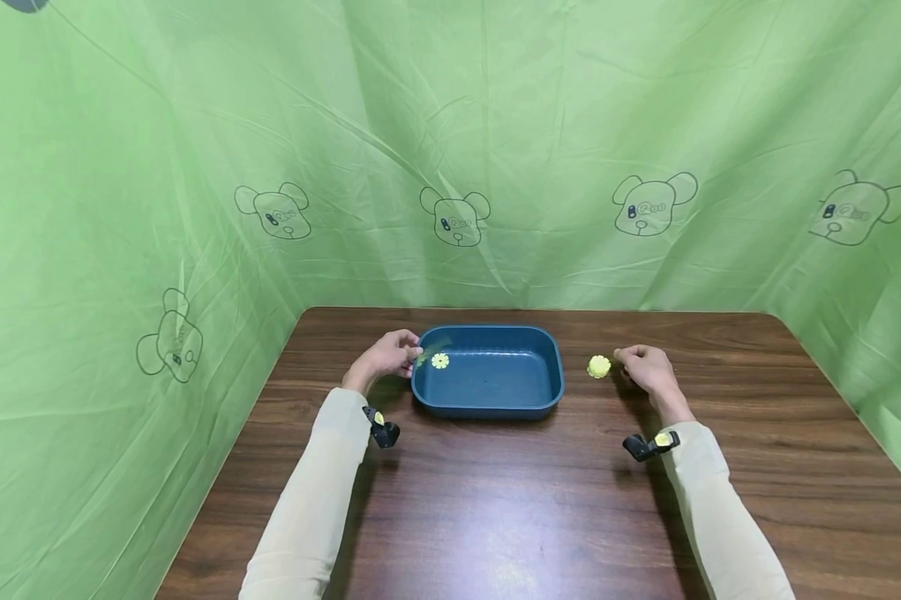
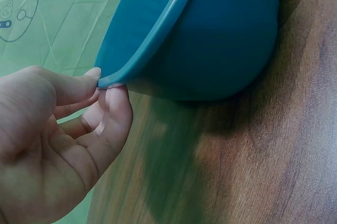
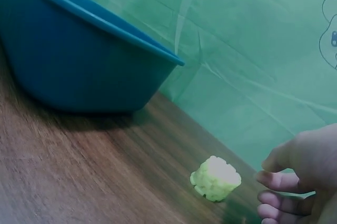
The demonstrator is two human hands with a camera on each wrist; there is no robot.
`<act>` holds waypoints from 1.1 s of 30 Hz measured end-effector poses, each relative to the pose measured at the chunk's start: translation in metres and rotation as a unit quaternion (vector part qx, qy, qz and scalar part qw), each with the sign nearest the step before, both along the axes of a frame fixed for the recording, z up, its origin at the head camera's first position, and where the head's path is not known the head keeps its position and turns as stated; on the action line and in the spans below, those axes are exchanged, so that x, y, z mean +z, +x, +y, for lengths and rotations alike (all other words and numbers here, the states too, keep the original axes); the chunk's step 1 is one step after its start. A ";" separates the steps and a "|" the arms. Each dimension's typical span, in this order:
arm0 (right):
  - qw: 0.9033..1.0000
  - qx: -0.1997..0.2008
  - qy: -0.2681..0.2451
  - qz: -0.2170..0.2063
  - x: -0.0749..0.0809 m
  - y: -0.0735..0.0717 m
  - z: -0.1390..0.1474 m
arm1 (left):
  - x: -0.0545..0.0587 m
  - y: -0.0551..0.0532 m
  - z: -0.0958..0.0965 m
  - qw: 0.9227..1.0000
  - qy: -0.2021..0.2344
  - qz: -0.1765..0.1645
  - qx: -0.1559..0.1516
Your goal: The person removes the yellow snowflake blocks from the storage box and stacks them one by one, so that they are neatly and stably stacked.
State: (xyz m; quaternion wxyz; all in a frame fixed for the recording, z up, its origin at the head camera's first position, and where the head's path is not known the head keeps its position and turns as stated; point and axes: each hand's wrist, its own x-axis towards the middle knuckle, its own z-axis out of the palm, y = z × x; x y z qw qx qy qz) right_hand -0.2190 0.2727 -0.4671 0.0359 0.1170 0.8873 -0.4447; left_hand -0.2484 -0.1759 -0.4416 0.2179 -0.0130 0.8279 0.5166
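A dark blue rectangular plastic basin (image 1: 488, 412) with rounded corners stands on the table. My left hand (image 1: 392, 354) pinches its rim at the left end, thumb on top and fingers beneath, as the left wrist view shows. Inside the basin, near that end, lies a small pale yellow flower-shaped piece (image 1: 439, 361). To the right of the basin, a short pale yellow block with a scalloped outline (image 3: 216, 178) sits on the wood. Just right of that block hovers my right hand (image 1: 647, 368), fingers loosely bent and holding nothing; a small gap separates fingertips and block.
The brown wood-grain table (image 1: 488, 500) ends at a back edge behind the basin. A green curtain (image 1: 533, 150) printed with bear heads hangs behind and at both sides. Each wrist wears a small black camera (image 1: 381, 429).
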 end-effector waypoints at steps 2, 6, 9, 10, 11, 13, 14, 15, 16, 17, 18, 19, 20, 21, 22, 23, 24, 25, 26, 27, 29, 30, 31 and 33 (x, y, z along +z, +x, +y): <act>1.000 0.002 -0.003 0.004 0.002 0.000 -0.001 | 0.000 -0.001 0.000 1.000 0.002 0.000 0.000; 1.000 0.009 -0.004 0.018 0.008 0.000 -0.005 | 0.001 0.000 -0.001 1.000 -0.003 0.003 0.000; 0.999 0.014 -0.003 0.035 0.013 -0.001 -0.009 | 0.002 0.002 0.000 1.000 -0.007 0.004 0.002; 0.999 0.015 -0.001 0.040 0.014 -0.002 -0.011 | 0.002 0.002 0.000 1.000 -0.006 0.003 0.002; 0.999 0.017 -0.001 0.046 0.016 -0.002 -0.013 | 0.002 0.003 0.000 1.000 -0.005 0.003 0.003; 0.998 0.022 0.000 0.057 0.018 -0.003 -0.017 | 0.003 0.003 0.000 1.000 -0.003 0.002 0.003; 0.998 0.025 0.001 0.062 0.019 -0.004 -0.019 | 0.003 0.003 0.000 1.000 -0.002 0.002 0.003; 0.997 0.028 0.001 0.066 0.020 -0.004 -0.021 | 0.003 0.003 0.000 1.000 -0.002 0.002 0.003; 0.997 0.032 0.001 0.069 0.021 -0.004 -0.023 | 0.003 0.004 0.000 1.000 -0.003 0.002 0.002; 0.997 0.038 0.000 0.073 0.023 -0.005 -0.025 | 0.003 0.004 0.000 1.000 -0.003 0.003 0.002; 0.996 0.042 0.000 0.075 0.024 -0.005 -0.028 | 0.004 0.004 0.000 1.000 -0.003 0.002 0.003; 0.996 0.046 0.001 0.076 0.025 -0.005 -0.030 | 0.004 0.004 0.001 1.000 -0.003 0.002 0.004; 0.996 0.049 -0.001 0.079 0.027 -0.006 -0.033 | 0.004 0.004 0.001 1.000 -0.003 0.002 0.005; 0.995 0.051 0.000 0.081 0.028 -0.006 -0.035 | 0.003 0.004 0.001 1.000 -0.002 0.001 0.006; 0.995 0.054 -0.001 0.083 0.029 -0.006 -0.038 | 0.003 0.004 0.001 1.000 -0.002 0.001 0.007; 0.995 0.056 0.001 0.085 0.030 -0.007 -0.040 | 0.003 0.004 0.001 1.000 -0.002 0.000 0.007; 0.994 0.058 0.001 0.089 0.032 -0.007 -0.043 | 0.003 0.004 0.001 1.000 -0.003 0.000 0.007; 0.994 0.060 -0.001 0.091 0.033 -0.007 -0.046 | 0.003 0.004 0.001 1.000 -0.004 0.001 0.006; 0.994 0.064 -0.001 0.094 0.034 -0.008 -0.048 | 0.003 0.004 0.001 1.000 -0.005 0.001 0.005; 0.994 0.066 -0.002 0.093 0.036 -0.008 -0.051 | 0.003 0.004 0.001 1.000 -0.004 0.002 0.005; 0.993 0.073 -0.004 0.090 0.039 -0.009 -0.056 | 0.007 0.006 0.002 1.000 -0.002 -0.001 0.003; 0.993 0.076 -0.005 0.092 0.040 -0.009 -0.058 | 0.007 0.006 0.002 1.000 -0.001 -0.001 0.003; 0.993 0.079 -0.002 0.093 0.041 -0.010 -0.061 | 0.007 0.006 0.002 1.000 0.000 -0.001 0.003; 0.992 0.085 0.001 0.097 0.042 -0.011 -0.066 | 0.008 0.006 0.002 1.000 0.001 -0.002 0.005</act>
